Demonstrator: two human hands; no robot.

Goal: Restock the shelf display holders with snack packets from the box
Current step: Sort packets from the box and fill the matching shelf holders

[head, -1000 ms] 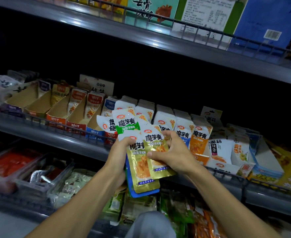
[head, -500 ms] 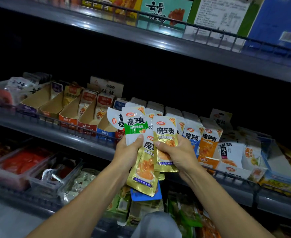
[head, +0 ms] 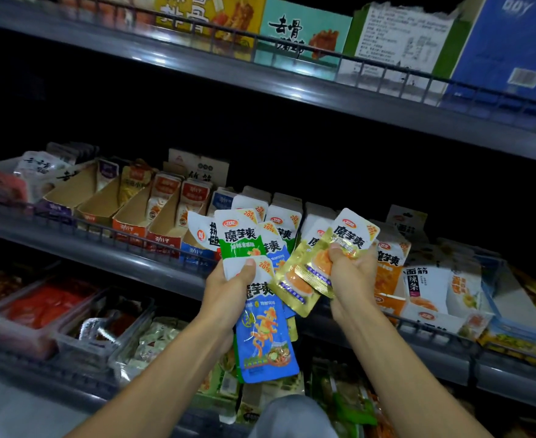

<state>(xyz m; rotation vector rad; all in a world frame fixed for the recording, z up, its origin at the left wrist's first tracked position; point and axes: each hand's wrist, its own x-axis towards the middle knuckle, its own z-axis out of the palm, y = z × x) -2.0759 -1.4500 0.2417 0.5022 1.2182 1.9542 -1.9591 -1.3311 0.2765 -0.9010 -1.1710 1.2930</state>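
1. From my head camera I see my two bare arms reaching up toward the middle shelf [head: 152,263], which has a low wire rail along its front edge.
2. My left hand [head: 228,295] grips a fan of snack packets. The thumb presses on the white top of a blue packet [head: 265,336], which hangs down below my palm. Behind it a green packet [head: 239,240] stands up above my fingers, and more packets are between them, partly hidden.
3. My right hand [head: 352,276] pinches two gold packets [head: 311,273] with the fingers curled round their middle. Their white tops point up and to the right, and their gold ends point down and left, near the blue packet. I cannot tell if they touch it.
4. Both hands are close together, in front of the row of white display holders [head: 285,210] on the middle shelf. These holders already carry packets of the same brand, standing upright.
5. To the left on the same shelf stand brown cardboard holders [head: 99,197]; they look only partly filled, with a few packets at the back.
6. To the right of my right hand are an orange packet [head: 390,267] and a white box with black letters [head: 424,282].
7. The upper shelf [head: 292,86] holds big cartons: a teal one [head: 304,30] and a blue one [head: 510,42].
8. The lower shelf holds clear trays [head: 80,314] with red and dark goods.
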